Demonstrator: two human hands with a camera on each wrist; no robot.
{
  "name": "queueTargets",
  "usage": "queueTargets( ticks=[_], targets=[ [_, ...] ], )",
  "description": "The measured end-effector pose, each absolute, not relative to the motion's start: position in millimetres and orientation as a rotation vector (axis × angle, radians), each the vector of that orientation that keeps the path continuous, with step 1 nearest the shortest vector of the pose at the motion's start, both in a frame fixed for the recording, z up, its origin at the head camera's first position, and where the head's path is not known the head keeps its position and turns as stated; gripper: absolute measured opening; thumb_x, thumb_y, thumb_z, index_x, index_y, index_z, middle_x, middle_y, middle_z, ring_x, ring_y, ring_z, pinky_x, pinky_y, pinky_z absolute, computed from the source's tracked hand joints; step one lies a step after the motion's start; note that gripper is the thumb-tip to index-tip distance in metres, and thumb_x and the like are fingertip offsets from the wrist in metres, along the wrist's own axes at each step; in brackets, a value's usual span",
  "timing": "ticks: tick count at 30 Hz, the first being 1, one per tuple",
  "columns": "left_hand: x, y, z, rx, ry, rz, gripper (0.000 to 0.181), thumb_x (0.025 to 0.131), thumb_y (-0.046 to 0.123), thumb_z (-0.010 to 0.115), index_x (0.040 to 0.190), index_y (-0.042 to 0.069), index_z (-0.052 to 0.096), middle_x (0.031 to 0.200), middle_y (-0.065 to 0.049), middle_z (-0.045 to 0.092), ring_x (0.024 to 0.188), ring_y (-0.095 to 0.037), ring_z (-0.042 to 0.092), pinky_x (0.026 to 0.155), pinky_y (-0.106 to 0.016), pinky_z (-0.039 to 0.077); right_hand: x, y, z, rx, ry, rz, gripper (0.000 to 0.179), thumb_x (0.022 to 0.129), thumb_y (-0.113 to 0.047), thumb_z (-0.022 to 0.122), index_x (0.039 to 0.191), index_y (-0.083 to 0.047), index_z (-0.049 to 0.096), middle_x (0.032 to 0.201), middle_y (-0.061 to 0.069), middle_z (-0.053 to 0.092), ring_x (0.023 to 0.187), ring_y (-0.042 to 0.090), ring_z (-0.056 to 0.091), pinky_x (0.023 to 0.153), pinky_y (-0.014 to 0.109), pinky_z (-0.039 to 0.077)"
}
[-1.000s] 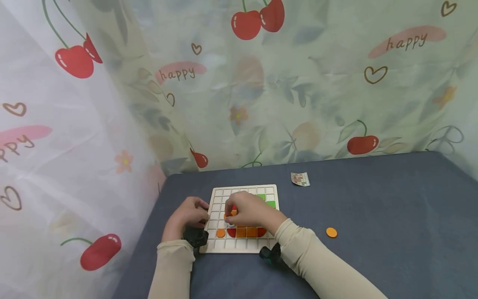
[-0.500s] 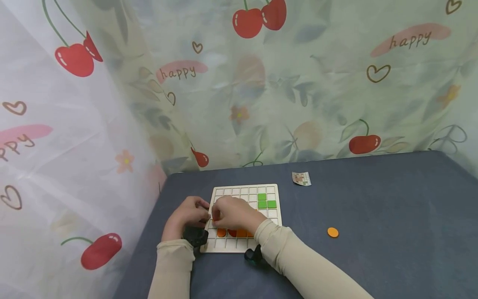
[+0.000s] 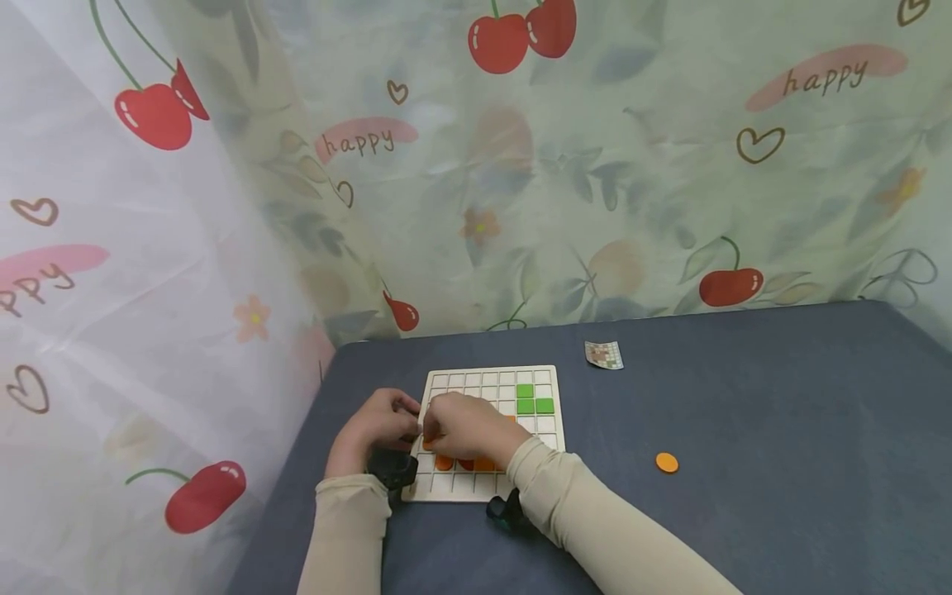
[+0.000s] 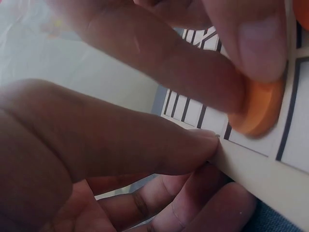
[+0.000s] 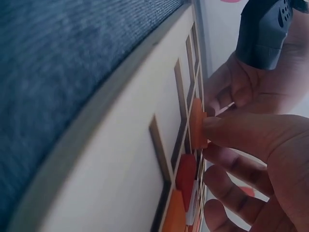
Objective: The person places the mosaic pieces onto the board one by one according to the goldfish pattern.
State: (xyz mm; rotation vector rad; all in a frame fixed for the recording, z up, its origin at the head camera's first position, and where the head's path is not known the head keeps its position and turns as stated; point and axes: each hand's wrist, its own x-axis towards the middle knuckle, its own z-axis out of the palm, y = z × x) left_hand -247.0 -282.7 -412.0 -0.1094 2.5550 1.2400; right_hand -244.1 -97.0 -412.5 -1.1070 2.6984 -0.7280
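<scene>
On the dark cloth lies a pale wooden grid board [image 3: 461, 489] with square cells. Above its left column my right hand [image 3: 472, 426] pinches an orange disc [image 4: 260, 111] between thumb and finger, low in a cell beside the edge. My left hand [image 3: 379, 426] holds the board's left edge, thumb tip on the rim and the other fingers curled below. Another orange disc [image 3: 444, 464] sits in a lower cell, with a red piece [image 5: 186, 176] and an orange square [image 5: 175, 212] along that row. My right hand hides the middle of the board.
Several green squares [image 3: 525, 406] sit in the board's upper right cells. One loose orange disc [image 3: 667, 463] lies on the table [image 3: 781, 496] to the right. A small printed grid card [image 3: 604, 355] is behind the board. Patterned curtains [image 3: 580, 182] stand behind and left.
My right hand has moved left from the board's middle to its left column with the orange disc, then stayed there. The green squares have come into fuller view. My left hand keeps its place.
</scene>
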Motion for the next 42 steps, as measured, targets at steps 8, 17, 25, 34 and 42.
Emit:
queueTargets(
  ticks=[8, 17, 25, 34, 42],
  targets=[
    [-246.6, -281.3, -412.4, -0.12, 2.571, 1.244, 0.033, 0.087, -0.001, 0.065, 0.119, -0.004, 0.065, 0.099, -0.017, 0.072, 0.081, -0.026, 0.073, 0.073, -0.046, 0.065, -244.1, -99.8, -416.3, -1.113, 2.72, -0.734, 0.011, 0.093, -0.014, 0.078, 0.1, -0.019, 0.085, 0.096, -0.009, 0.079, 0.083, 0.002, 0.066, 0.076, 0.024, 0.057],
    [-247.9, -282.5, -413.2, -0.141, 2.567, 1.245, 0.031, 0.089, 0.0, 0.068, 0.12, -0.005, 0.065, 0.098, -0.017, 0.072, 0.08, -0.025, 0.072, 0.072, -0.044, 0.065, -241.4, -76.0, -400.2, -1.085, 2.758, -0.724, 0.011, 0.097, -0.021, 0.075, 0.105, -0.02, 0.082, 0.11, -0.004, 0.074, 0.094, 0.011, 0.067, 0.081, 0.031, 0.058],
    [-247.3, -279.8, -413.4, -0.178, 2.571, 1.25, 0.032, 0.089, 0.0, 0.072, 0.12, -0.004, 0.065, 0.102, -0.019, 0.071, 0.084, -0.026, 0.074, 0.074, -0.044, 0.065, -230.3, -3.7, -388.6, -1.072, 2.691, -0.848, 0.017, 0.098, -0.025, 0.074, 0.111, -0.015, 0.08, 0.112, 0.0, 0.072, 0.086, 0.011, 0.064, 0.081, 0.032, 0.056],
    [-247.2, -276.0, -414.9, -0.205, 2.589, 1.233, 0.031, 0.088, -0.001, 0.07, 0.119, -0.005, 0.065, 0.102, -0.019, 0.071, 0.083, -0.027, 0.073, 0.072, -0.043, 0.065, -213.5, 109.2, -398.6, -0.948, 2.654, -0.94, 0.02, 0.097, -0.026, 0.078, 0.113, -0.014, 0.078, 0.11, -0.002, 0.072, 0.085, 0.007, 0.062, 0.076, 0.027, 0.056],
    [-247.8, -274.7, -414.8, -0.237, 2.589, 1.229, 0.031, 0.089, 0.0, 0.071, 0.119, -0.003, 0.065, 0.105, -0.019, 0.069, 0.084, -0.028, 0.073, 0.074, -0.043, 0.065, -191.5, 173.5, -413.0, -0.906, 2.697, -0.907, 0.023, 0.095, -0.028, 0.081, 0.114, -0.016, 0.076, 0.11, -0.003, 0.071, 0.083, 0.001, 0.056, 0.072, 0.026, 0.052]
  ],
)
